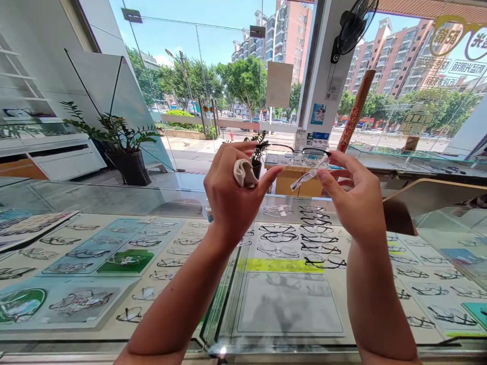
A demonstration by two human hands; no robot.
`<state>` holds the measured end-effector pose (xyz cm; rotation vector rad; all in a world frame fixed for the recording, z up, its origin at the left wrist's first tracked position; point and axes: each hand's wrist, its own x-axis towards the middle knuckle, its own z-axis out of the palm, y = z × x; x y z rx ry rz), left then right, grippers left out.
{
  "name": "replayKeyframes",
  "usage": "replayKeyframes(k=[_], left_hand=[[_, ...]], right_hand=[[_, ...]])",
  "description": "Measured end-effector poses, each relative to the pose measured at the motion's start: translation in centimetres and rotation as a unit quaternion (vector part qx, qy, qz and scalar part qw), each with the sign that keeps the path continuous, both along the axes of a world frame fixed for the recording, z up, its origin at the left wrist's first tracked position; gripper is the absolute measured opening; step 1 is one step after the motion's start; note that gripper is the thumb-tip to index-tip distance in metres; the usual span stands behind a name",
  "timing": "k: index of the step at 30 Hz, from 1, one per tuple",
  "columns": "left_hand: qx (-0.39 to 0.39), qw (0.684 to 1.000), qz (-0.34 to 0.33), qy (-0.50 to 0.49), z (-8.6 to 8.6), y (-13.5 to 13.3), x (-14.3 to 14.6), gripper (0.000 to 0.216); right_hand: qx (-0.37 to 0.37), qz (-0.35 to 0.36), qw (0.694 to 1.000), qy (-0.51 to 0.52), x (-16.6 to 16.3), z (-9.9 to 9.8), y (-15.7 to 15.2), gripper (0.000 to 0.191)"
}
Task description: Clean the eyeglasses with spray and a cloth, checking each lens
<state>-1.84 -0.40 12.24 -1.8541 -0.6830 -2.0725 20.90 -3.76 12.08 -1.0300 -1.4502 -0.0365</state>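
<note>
Both hands hold up a pair of eyeglasses [292, 148] with a dark upper rim, above the glass counter and level with the window. My left hand [236, 187] is closed at the left side of the frame, with a folded pale cloth [244, 173] tucked in its fingers. At the right side, my right hand [353, 195] grips the frame between thumb and fingers. A small clear-and-white tag [303, 179] hangs below the right lens. The temples are mostly hidden by the hands.
Under my arms a glass display counter [289, 304] holds rows of eyeglasses [279, 235]. A curved wooden-edged board [437, 195] stands at the right. Beyond are potted plants [129, 162], glass doors and a wall fan [353, 28].
</note>
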Motion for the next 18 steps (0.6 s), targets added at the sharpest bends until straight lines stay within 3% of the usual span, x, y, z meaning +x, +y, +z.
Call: replayKeyframes(k=[7,12,18], left_hand=[[0.001,1.000,-0.013,-0.005,0.2,0.6,-0.4,0.045],[-0.046,0.994,-0.096,0.006,0.1,2.4,-0.5,0.035],[-0.046,0.988,-0.148,-0.014,-0.4,3.7,0.2,0.038]], right_hand=[[0.033,-0.016,0.999,-0.014,-0.7,0.2,0.1,0.050],[0.145,-0.097,0.984,-0.037,-2.9,-0.2,-0.4,0.046],[0.185,-0.113,0.974,-0.059,-4.1,-0.5,-0.9,0.047]])
